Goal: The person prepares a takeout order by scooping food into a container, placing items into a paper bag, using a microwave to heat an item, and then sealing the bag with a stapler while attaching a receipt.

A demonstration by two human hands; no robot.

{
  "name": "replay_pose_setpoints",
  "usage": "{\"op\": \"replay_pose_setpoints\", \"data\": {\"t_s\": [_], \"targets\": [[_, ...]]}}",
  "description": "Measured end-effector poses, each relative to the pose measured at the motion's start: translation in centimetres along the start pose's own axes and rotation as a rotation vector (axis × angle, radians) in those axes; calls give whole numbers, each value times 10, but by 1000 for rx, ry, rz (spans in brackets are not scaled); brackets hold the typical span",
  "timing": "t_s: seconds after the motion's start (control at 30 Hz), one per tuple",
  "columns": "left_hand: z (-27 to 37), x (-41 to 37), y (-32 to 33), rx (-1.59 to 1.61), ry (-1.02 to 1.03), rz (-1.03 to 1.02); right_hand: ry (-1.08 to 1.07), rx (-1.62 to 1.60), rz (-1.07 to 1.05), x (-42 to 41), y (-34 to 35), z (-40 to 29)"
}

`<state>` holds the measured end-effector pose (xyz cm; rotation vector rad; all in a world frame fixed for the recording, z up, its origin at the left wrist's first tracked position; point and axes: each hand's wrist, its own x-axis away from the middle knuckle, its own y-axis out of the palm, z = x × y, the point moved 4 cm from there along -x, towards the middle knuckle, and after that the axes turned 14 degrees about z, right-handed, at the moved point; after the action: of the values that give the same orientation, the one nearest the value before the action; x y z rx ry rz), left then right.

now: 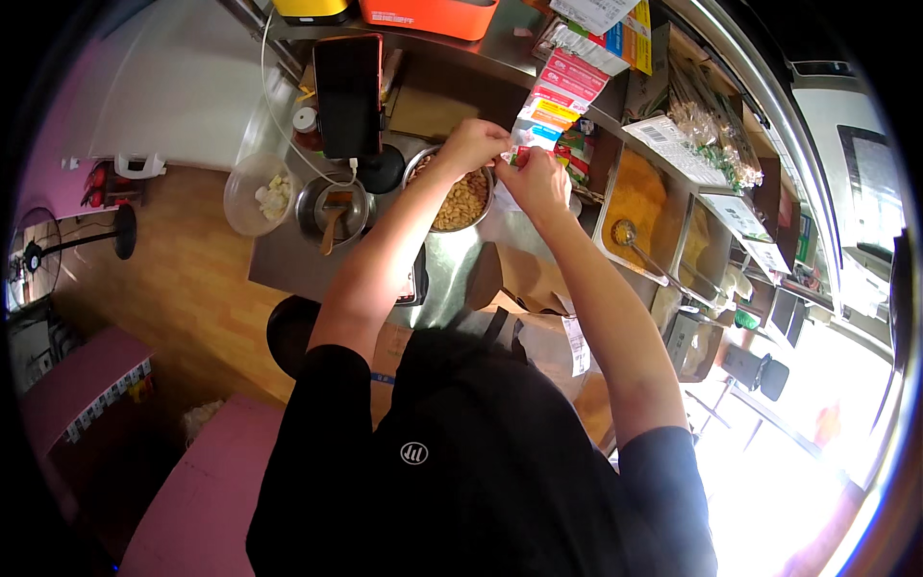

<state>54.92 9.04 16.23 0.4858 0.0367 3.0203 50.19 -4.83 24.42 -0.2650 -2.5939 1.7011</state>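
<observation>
A strip of joined coloured printed packets (551, 112) hangs down from the shelf edge. At its lower end, my left hand (474, 146) and my right hand (537, 180) pinch it between thumbs and fingers, close together. Below my left hand stands a round metal bowl of peanuts (461, 202), partly covered by my left forearm. More packets in red and green (575, 155) lie just right of my right hand. A brown paper bag (526, 274) rests on the steel counter below my hands.
Left of the peanuts are a metal bowl with a wooden-handled brush (332, 223), a clear plastic bowl with pale pieces (272, 198), and a phone on a stand (348, 97). At right, a metal tray holds orange powder (634, 195) and a ladle (624, 232). A steel shelf (461, 54) crosses above.
</observation>
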Motion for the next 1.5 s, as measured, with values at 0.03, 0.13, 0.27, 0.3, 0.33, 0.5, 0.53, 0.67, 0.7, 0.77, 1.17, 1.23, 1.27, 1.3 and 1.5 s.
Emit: {"op": "replay_pose_setpoints", "data": {"t_s": [0.03,0.13,0.27,0.3,0.33,0.5,0.53,0.67,0.7,0.77,1.17,1.23,1.27,1.3,1.5], "targets": [[2,1,1,-4,-6,-2,0,-12,14,0,1,2],[6,6,2,-31,-10,7,-1,-46,49,0,6,12],[6,8,5,-35,41,58,38,-142,86,5,1,25],[4,6,4,-65,92,81,56,-183,98,7,-4,27],[2,4,3,-94,143,105,73,-213,90,7,-9,30],[0,5,9,-29,123,64,-28,-166,121,17,-20,26],[0,6,10,-21,131,45,-49,-149,118,17,-20,19],[-2,8,17,-76,145,45,-84,-88,142,12,-6,17],[-1,8,16,-93,139,58,-93,-103,149,10,-2,16],[1,10,15,-107,126,70,-50,-89,135,9,4,21],[-4,3,30,-89,171,93,203,-439,122,8,-2,63],[-5,1,31,-61,206,104,271,-519,88,9,4,73],[-8,0,31,-65,184,116,278,-537,97,10,5,79],[-6,2,30,-70,161,127,287,-556,105,11,6,85],[-17,-5,15,-139,161,156,399,-773,93,21,-11,101]]}}
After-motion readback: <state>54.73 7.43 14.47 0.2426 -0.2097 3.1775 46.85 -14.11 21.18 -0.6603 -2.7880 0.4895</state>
